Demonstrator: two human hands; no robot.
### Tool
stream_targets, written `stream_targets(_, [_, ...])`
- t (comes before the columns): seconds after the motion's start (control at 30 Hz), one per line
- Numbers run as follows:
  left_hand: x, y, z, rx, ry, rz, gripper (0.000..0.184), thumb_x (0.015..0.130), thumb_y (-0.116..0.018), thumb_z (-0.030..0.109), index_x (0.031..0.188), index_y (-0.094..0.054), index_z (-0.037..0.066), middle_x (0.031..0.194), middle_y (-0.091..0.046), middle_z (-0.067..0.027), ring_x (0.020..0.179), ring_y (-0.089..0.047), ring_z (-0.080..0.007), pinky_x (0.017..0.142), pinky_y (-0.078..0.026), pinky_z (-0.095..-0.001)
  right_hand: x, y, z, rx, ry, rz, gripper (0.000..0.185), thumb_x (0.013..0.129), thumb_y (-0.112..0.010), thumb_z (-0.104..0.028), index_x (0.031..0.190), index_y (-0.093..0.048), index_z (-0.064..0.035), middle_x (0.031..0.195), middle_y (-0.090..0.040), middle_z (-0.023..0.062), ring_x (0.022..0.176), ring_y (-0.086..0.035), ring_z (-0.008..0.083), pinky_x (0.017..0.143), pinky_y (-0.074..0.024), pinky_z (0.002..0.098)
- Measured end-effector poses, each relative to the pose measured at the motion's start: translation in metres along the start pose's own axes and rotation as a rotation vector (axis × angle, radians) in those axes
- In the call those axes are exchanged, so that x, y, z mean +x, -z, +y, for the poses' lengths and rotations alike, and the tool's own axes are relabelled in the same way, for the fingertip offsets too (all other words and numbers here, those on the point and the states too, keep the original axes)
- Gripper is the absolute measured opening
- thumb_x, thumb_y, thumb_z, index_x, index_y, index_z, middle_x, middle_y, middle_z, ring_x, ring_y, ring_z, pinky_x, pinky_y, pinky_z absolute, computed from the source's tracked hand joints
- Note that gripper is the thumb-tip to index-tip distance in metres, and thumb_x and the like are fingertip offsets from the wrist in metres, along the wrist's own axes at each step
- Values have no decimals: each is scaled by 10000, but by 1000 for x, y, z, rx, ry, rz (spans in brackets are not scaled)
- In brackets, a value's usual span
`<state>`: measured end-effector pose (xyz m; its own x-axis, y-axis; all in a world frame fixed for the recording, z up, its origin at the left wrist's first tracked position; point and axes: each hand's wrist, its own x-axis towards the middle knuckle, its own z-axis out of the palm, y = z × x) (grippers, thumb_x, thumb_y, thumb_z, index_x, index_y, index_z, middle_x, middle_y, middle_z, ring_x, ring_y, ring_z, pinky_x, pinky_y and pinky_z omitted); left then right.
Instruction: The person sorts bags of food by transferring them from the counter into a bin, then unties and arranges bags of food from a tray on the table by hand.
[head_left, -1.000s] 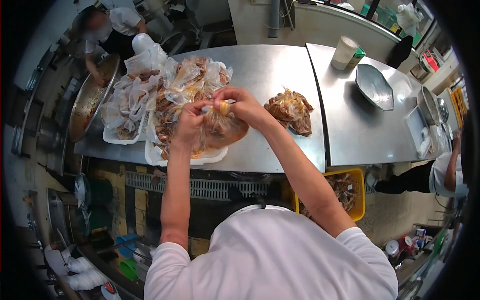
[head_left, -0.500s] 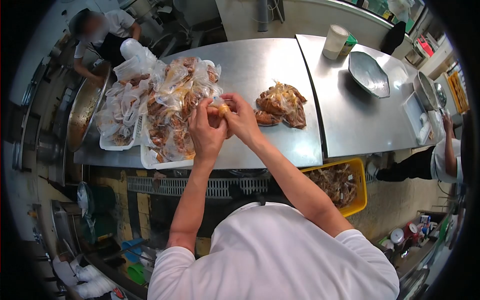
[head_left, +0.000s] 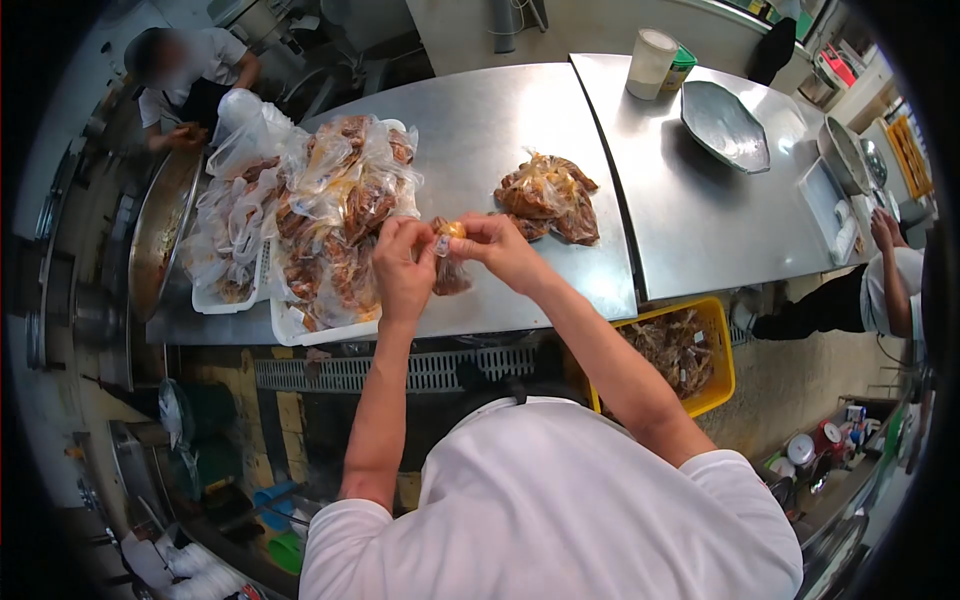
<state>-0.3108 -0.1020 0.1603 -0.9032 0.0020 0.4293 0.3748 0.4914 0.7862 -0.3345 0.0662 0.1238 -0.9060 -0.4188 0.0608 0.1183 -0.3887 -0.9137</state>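
Observation:
Over the steel table's front edge, a small clear plastic bag of brown food (head_left: 453, 279) hangs between my hands. My left hand (head_left: 405, 265) pinches the bag's twisted top from the left. From the right, the thumb and fingers of my right hand (head_left: 503, 252) are closed on the same gathered top, which has an orange tint. Just left of my hands, a white basket (head_left: 298, 330) is heaped with filled plastic bags (head_left: 345, 190). Beyond my right hand, several filled bags (head_left: 550, 196) lie grouped on the table.
The steel table (head_left: 460, 105) meets a second steel table (head_left: 690, 235) carrying a grey dish (head_left: 725, 127) and a white container (head_left: 652, 65). A yellow crate (head_left: 722, 370) stands below at right. One co-worker (head_left: 190, 75) is at a large pan (head_left: 150, 240); another (head_left: 890, 270) stands far right.
My hands have shifted slightly lower, and the bag's body now shows hanging beneath my fingers. The co-worker at upper left has lifted a hand from the pan.

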Motion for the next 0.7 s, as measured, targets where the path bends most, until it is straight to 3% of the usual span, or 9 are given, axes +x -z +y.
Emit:
stream_targets(0.07, [-5, -3, 11, 218, -15, -133, 170, 849, -729, 17, 988, -637, -12, 1013, -645, -78, 814, -623, -128, 710, -528, -276, -11, 2, 10, -251, 142, 159, 197, 794, -796, -41, 971, -724, 8, 846, -642, 68, 734, -588, 130, 712, -480, 284])
stream_targets(0.13, [-14, -4, 17, 91, 49, -226, 213, 849, -742, 33, 1031, -638, -2, 1006, -650, -75, 811, -626, -126, 695, -528, -277, -22, -1, 17, -500, 295, 390, 195, 748, -816, -15, 924, -736, 13, 751, -642, 77, 698, -600, 141, 636, -494, 293])
stream_targets(0.17, [-16, -5, 19, -38, 112, -322, 256, 849, -754, 49, 1074, -640, 7, 998, -655, -71, 808, -629, -124, 680, -528, -278, -29, -4, 21, -496, 293, 390, 195, 748, -816, -15, 924, -736, 13, 751, -642, 77, 698, -600, 141, 636, -494, 293])
stream_targets(0.3, [-31, -40, -14, -54, 202, -209, 163, 845, -770, 73, 954, -676, -4, 794, -666, -60, 725, -620, -119, 630, -500, -264, -53, -8, 27, -535, 324, 481, 220, 763, -790, 2, 968, -710, 8, 799, -676, 103, 706, -645, 168, 619, -523, 310])
stream_targets(0.5, [-38, -63, 22, -172, -43, -347, 186, 834, -780, 120, 873, -652, -9, 750, -643, -69, 659, -560, -144, 604, -450, -283, -62, 64, 33, -716, 203, 444, 183, 802, -714, 28, 975, -668, -9, 866, -694, 147, 769, -697, 225, 650, -545, 334])
stream_targets(0.57, [-19, -68, 7, -196, 168, -314, 197, 843, -774, 125, 902, -634, 0, 735, -638, -53, 628, -572, -168, 612, -468, -272, -61, 92, 30, -791, 225, 421, 282, 780, -690, 59, 1052, -666, -14, 947, -699, 150, 807, -701, 231, 694, -553, 329])
stream_targets(0.6, [-5, -73, 2, -151, 182, -350, 347, 799, -822, 208, 1006, -614, 23, 946, -672, -86, 788, -626, -213, 735, -511, -302, -58, 105, 30, -792, 226, 427, 282, 780, -690, 59, 1052, -666, -14, 947, -699, 150, 807, -701, 231, 694, -553, 329])
stream_targets(0.63, [2, -83, -4, -153, 175, -350, 347, 799, -822, 208, 1006, -614, 23, 946, -672, -86, 788, -626, -213, 735, -511, -302, -54, 118, 30, -751, 179, 454, 351, 772, -706, 58, 1109, -658, -28, 1031, -689, 141, 913, -682, 232, 790, -549, 332])
stream_targets(0.7, [5, -112, -28, 163, -19, -329, 482, 725, -870, 244, 1074, -591, 65, 1199, -615, -133, 1038, -647, -247, 879, -527, -397, -50, 140, 31, -711, 138, 480, 421, 764, -722, 57, 1167, -650, -42, 1115, -679, 132, 1019, -664, 234, 885, -544, 335])
